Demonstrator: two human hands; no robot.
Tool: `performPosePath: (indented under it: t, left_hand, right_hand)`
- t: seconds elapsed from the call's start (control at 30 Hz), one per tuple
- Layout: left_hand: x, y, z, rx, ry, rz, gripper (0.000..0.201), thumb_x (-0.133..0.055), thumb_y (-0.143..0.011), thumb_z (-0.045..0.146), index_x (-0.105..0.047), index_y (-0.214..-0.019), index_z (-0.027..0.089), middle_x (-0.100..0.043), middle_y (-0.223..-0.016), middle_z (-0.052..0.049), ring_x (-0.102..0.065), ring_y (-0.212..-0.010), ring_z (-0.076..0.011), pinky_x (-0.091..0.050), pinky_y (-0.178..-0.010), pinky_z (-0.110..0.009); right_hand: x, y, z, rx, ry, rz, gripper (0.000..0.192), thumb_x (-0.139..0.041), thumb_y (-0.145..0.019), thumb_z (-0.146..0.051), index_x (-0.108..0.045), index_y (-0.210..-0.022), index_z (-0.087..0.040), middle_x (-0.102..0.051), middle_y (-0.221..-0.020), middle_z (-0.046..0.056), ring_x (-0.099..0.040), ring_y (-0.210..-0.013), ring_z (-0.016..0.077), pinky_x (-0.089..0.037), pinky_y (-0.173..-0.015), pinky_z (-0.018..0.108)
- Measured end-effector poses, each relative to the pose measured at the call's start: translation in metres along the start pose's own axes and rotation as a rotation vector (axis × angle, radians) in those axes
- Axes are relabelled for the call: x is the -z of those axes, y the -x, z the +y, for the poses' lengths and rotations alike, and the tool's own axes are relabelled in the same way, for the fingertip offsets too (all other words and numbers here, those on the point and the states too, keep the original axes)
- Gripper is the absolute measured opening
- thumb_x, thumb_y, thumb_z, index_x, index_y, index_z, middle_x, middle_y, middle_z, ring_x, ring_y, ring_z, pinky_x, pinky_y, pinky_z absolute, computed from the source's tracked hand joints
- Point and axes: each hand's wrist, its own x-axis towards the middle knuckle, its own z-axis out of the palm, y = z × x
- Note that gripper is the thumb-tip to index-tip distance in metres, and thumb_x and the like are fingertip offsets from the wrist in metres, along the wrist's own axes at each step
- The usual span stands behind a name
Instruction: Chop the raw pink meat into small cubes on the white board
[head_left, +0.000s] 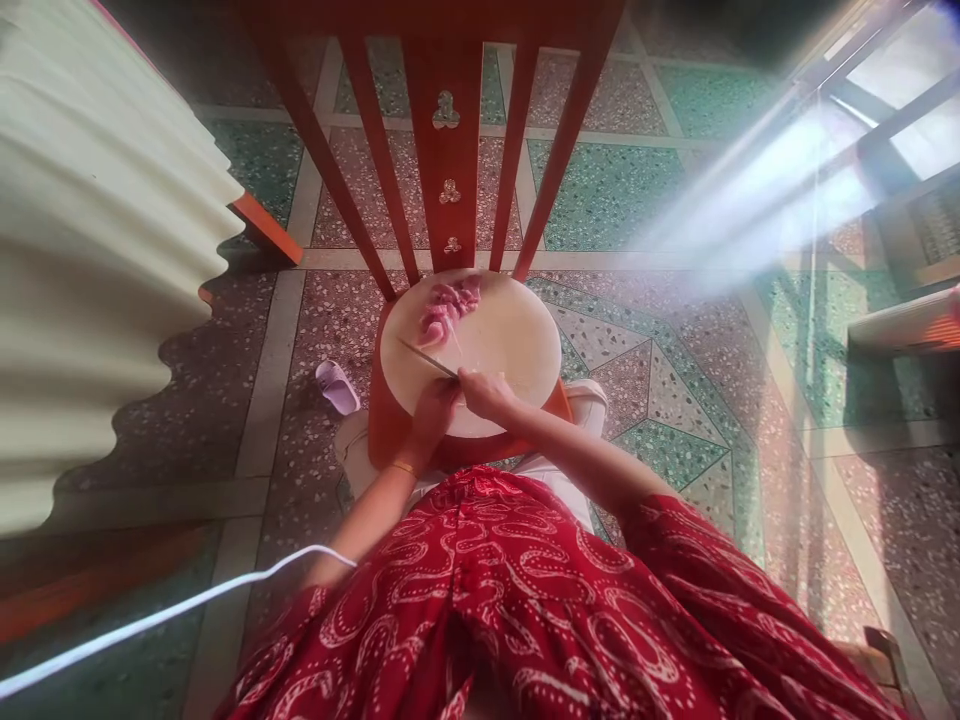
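Observation:
A round pale cutting board (517, 330) rests on the seat of a red wooden chair. Several pink pieces, looking like raw meat (448, 308), lie in a heap on its far left part. My right hand (486, 394) is closed around the handle of a knife (429, 358), whose blade points forward and left over the board. Close beside it, at the board's near edge, my left hand (437, 408) has its fingers curled in under the knife. What those fingers grip is hidden. A few small pale bits lie near my right hand.
The chair's slatted back (442, 150) rises beyond the board. To the left hang the folds of a cream cloth (97, 250). A lilac slipper (337, 388) lies on the tiled floor (600, 190). A white cable (172, 612) reaches my left arm. Bright light enters at right.

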Motion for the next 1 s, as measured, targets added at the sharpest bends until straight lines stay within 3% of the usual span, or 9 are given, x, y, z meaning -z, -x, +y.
performPosePath:
  t: [0.1,0.3,0.43,0.63,0.87,1.0]
  left_hand:
    - [-0.001,0.0,-0.001,0.005,-0.022,0.001,0.025,-0.044,-0.09,0.025,-0.066,-0.1,0.018,-0.066,-0.092,-0.008,-0.059,-0.088,-0.0216,-0.049,-0.081,-0.038]
    - [-0.001,0.003,-0.002,0.061,-0.015,0.021,0.027,-0.041,-0.091,0.027,-0.066,-0.096,0.017,-0.064,-0.094,-0.008,-0.057,-0.09,-0.021,-0.048,-0.082,-0.038]
    - [0.0,0.004,0.0,0.085,-0.005,0.067,0.023,-0.044,-0.09,0.026,-0.065,-0.091,0.017,-0.063,-0.095,-0.009,-0.056,-0.093,-0.0209,-0.048,-0.084,-0.038]
    - [0.002,0.004,0.002,0.079,-0.019,0.029,0.021,-0.045,-0.09,0.024,-0.065,-0.088,0.016,-0.064,-0.089,-0.01,-0.056,-0.086,-0.0218,-0.048,-0.079,-0.039]
    - [0.0,0.002,-0.002,0.026,-0.023,-0.014,0.018,-0.047,-0.088,0.02,-0.065,-0.089,0.016,-0.065,-0.088,-0.009,-0.057,-0.086,-0.0211,-0.048,-0.082,-0.038]
    - [0.0,0.002,-0.002,0.07,-0.044,0.021,0.02,-0.045,-0.088,0.022,-0.064,-0.086,0.016,-0.064,-0.086,-0.009,-0.056,-0.085,-0.0213,-0.048,-0.078,-0.037]
  right_hand:
    - [-0.001,0.003,0.003,0.009,0.022,0.002,0.03,-0.035,-0.09,-0.017,-0.042,-0.119,-0.017,-0.065,-0.096,0.013,-0.064,-0.092,0.0239,-0.048,-0.076,0.036]
    - [-0.01,0.059,0.053,-0.115,0.077,-0.054,0.035,-0.034,-0.089,-0.015,-0.04,-0.124,-0.017,-0.066,-0.089,0.011,-0.066,-0.082,0.0228,-0.047,-0.064,0.029]
    - [-0.006,0.072,0.052,-0.139,0.086,-0.053,0.036,-0.036,-0.09,-0.017,-0.038,-0.125,-0.018,-0.067,-0.086,0.01,-0.066,-0.079,0.0223,-0.046,-0.063,0.027]
    - [-0.007,0.06,0.027,-0.054,0.048,-0.064,0.027,-0.034,-0.091,-0.018,-0.045,-0.115,-0.018,-0.066,-0.083,0.01,-0.066,-0.077,0.0217,-0.048,-0.063,0.028]
    - [-0.003,0.0,-0.006,-0.005,0.032,0.029,0.028,-0.036,-0.087,-0.014,-0.047,-0.113,-0.016,-0.062,-0.103,0.015,-0.061,-0.095,0.0232,-0.048,-0.076,0.034]
    - [-0.007,0.019,0.011,-0.008,0.007,-0.022,0.037,-0.034,-0.087,-0.011,-0.042,-0.122,-0.015,-0.065,-0.096,0.013,-0.063,-0.09,0.0229,-0.048,-0.073,0.032]
